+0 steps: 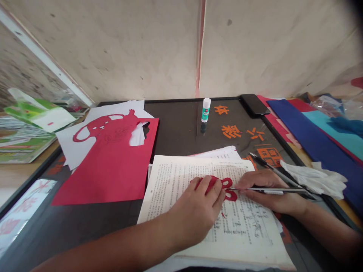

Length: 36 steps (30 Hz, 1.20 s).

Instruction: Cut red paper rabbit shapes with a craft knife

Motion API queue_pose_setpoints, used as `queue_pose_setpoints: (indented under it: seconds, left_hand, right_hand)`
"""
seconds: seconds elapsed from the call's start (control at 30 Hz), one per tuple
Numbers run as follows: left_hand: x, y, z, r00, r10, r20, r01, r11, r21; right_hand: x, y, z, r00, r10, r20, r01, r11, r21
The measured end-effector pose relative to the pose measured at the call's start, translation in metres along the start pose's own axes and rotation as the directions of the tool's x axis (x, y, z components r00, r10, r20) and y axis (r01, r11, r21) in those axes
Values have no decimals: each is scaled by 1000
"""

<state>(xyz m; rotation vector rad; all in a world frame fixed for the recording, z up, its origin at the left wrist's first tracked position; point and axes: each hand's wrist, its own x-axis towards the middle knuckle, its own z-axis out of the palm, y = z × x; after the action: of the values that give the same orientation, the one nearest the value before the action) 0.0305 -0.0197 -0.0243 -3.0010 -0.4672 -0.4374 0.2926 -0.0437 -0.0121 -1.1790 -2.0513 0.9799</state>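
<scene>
A small red paper cut-out with two looped shapes lies on an open book of printed text. My left hand holds the cut-out down against the page with bent fingers, covering most of it; its thumb is hidden. My right hand is closed around a slim metal craft knife, whose tip meets the cut-out near its loops. A tiny red scrap rests on the page below my left fingers.
A large red sheet and white papers lie at left. Behind the book stands a glue stick. A phone, a dark pen-like tool, white gloves and coloured sheets are at right.
</scene>
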Motion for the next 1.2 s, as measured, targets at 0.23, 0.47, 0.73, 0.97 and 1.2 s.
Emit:
queue_pose_setpoints:
  seconds: [0.23,0.47,0.73,0.97,1.2]
  left_hand:
    - [0,0,0,1000,5,-22,-5,1000,18]
    - [-2,0,3,1000,-4,-23,4,1000,6]
    - [3,-5,-5,976,-96,-196,77,992,-101]
    - [12,-16,-6,932,-362,27,351,878,-327]
    - [18,-20,-5,825,-535,181,513,575,-637]
  right_hand:
    - [-3,3,-1,998,48,-50,-47,999,20]
    - [-8,12,0,917,288,-275,-206,934,291]
    - [3,-16,8,977,36,-212,-75,981,-178]
    - [1,-17,14,958,29,-284,-97,969,-227]
    - [0,-11,19,929,209,-305,-233,972,-42]
